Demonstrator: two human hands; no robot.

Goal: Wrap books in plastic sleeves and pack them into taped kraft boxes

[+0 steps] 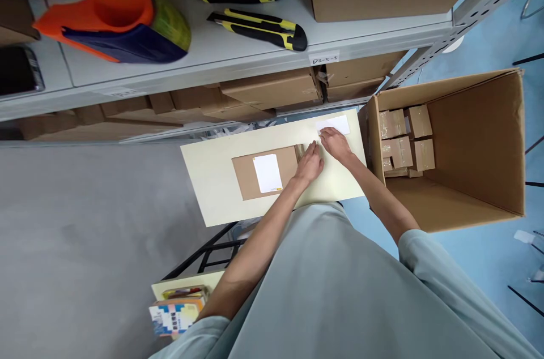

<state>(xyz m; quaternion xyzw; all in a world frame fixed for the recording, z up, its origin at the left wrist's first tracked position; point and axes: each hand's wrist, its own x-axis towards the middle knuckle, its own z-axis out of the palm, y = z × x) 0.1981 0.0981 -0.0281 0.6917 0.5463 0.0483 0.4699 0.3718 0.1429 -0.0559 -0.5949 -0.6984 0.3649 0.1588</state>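
Note:
A flat brown cardboard package point(247, 176) lies on a narrow cream tabletop point(212, 172), with a white label point(268, 173) stuck on its upper face. My left hand point(310, 165) rests at the package's right end, its fingers stretched out towards the back of the tabletop and partly covering that end. Just to the right, my right hand point(335, 144) has its fingers pinched at the lower left corner of a white paper slip point(335, 124). That slip lies near the tabletop's back right corner.
A large open carton point(476, 138) on the right holds several small taped boxes point(399, 152). On the shelf point(255, 30) ahead are two utility knives point(259, 28), an orange and blue tape dispenser point(114, 25) and a phone point(19, 70). Books point(176, 313) lie at lower left.

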